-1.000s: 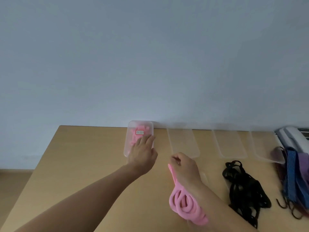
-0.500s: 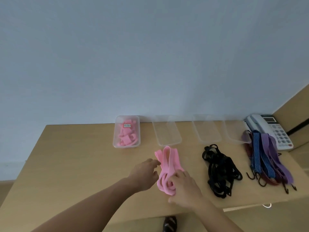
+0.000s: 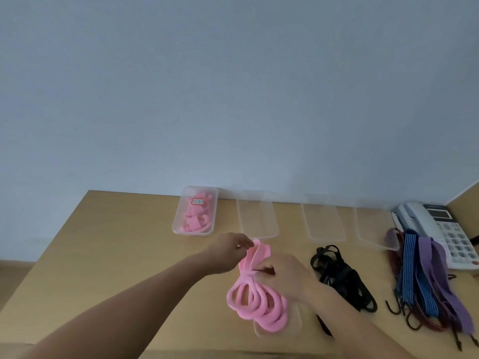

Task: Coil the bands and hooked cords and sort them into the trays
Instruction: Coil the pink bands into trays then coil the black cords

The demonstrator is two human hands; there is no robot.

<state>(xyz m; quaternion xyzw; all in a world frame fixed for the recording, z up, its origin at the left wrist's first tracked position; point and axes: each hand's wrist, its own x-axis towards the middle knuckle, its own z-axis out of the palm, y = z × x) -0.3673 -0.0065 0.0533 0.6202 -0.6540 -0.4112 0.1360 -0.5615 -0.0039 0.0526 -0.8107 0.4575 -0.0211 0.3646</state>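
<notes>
one tray (image 3: 195,212) holds pink coils, three trays (image 3: 258,216) sit bare, both hands (image 3: 286,274) pinch the pink band (image 3: 255,303), black bands (image 3: 339,277) and hooked cords (image 3: 425,278) wait.

Illumination is soft, diffuse and fairly dim, with a cool blue-grey cast across the wall (image 3: 233,86). Shadows on the table (image 3: 116,255) are faint, with soft edges. Overall sharpness is low. Motion blur smears the left hand (image 3: 228,251), the right hand (image 3: 287,277) and the pink band (image 3: 256,304). Wide-angle distortion tilts the table edges toward the frame corners.
</notes>
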